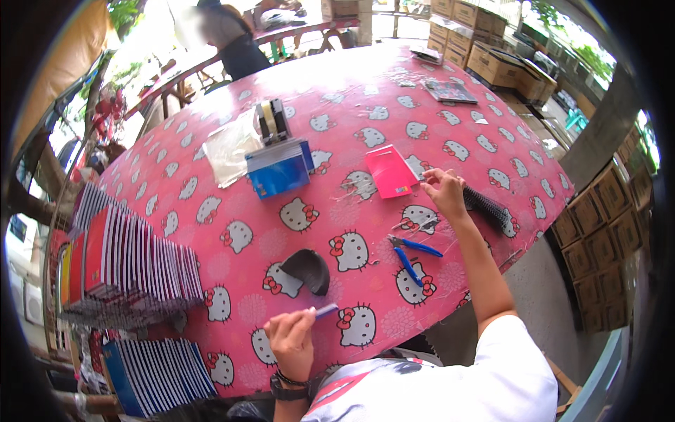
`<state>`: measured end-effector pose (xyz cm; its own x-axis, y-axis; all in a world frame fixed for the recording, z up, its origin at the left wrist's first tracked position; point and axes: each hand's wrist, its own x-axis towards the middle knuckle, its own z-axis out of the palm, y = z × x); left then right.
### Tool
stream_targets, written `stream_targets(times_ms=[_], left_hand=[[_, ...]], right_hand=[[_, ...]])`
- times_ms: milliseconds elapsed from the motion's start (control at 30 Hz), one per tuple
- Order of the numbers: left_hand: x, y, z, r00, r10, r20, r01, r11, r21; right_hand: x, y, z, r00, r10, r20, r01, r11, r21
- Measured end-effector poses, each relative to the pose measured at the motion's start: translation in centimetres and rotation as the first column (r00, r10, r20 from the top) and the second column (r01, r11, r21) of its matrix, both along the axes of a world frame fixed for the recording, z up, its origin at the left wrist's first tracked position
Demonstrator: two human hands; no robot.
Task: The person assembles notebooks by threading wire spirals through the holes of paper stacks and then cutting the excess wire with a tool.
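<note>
My left hand (292, 341), near the table's front edge, is closed on a small flat blue-violet piece (326, 310) that sticks out to the right; its kind cannot be told. Reaching farther out, my right hand (446, 191) has its fingers pinched beside the right edge of a pink notebook (391, 172). Whatever may be between those fingertips is too small to make out. Blue-handled nippers (415, 257) lie with handles spread, just nearer than the right hand. A black curved piece (309, 271) rests beyond my left hand. A dark textured roll-like thing (485, 208) lies right of my right wrist.
Tall stacks of notebooks (144, 264) and a lower blue row (158, 376) line the left side. A tape dispenser (273, 118) stands behind blue notebooks (278, 174). Cardboard boxes (598, 239) are piled off to the right. Another person (235, 42) is beyond the table (271, 243).
</note>
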<state>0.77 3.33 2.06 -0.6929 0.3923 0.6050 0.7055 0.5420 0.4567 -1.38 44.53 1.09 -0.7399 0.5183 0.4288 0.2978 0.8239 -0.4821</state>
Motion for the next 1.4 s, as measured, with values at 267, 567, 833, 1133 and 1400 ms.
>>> stream_targets(times_ms=[267,567,833,1133,1400], left_hand=[[-2.6,-1.4,0.0,0.995,-0.032,0.093,0.031,0.999,0.01],[-2.8,-1.2,0.1,0.995,-0.034,0.09,0.03,0.999,0.045],[-3.2,-1.6,0.2,0.989,-0.069,0.127,0.064,0.997,0.039],[-2.6,-0.6,1.1,0.981,0.03,0.192,-0.03,1.0,-0.003],[-3.0,-0.4,0.3,0.986,0.058,0.153,-0.052,0.998,-0.045]], right_hand=[[2.6,-17.9,4.7,0.667,0.728,-0.161,-0.715,0.563,-0.414],[1.2,-20.8,2.0,0.508,0.847,-0.154,-0.811,0.411,-0.418],[1.5,-20.2,1.3,0.416,0.901,-0.124,-0.826,0.317,-0.466],[1.9,-20.0,1.9,0.505,0.862,-0.054,-0.826,0.464,-0.321],[1.7,-20.5,1.7,0.469,0.879,-0.085,-0.876,0.451,-0.174]])
